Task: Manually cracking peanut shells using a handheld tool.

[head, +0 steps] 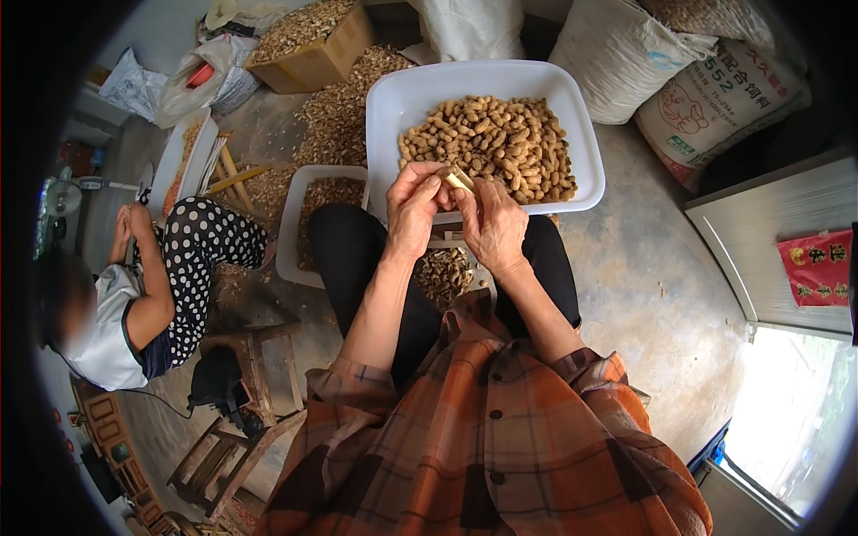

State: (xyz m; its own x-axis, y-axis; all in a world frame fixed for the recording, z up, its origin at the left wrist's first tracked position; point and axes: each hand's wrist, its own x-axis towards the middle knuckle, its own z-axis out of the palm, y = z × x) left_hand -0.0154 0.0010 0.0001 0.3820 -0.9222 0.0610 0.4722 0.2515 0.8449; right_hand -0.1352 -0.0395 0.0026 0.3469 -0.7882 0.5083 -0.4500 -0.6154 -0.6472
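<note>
Over the near rim of a white plastic tub, my two hands meet around a short pale piece of split bamboo or wood. My right hand grips its lower right end between thumb and fingers. At the upper left end, the thumb and fingertips of my left hand pinch it; whether a peanut is also between them is hidden. Unshelled peanuts are heaped in the tub beyond my hands. Below, between my knees, lie empty peanut shells in a container.
A smaller white tub with reddish-brown contents stands by my left knee. Loose shells cover the floor near a cardboard box. Woven sacks stand at the back. A seated person works at left, near a wooden chair.
</note>
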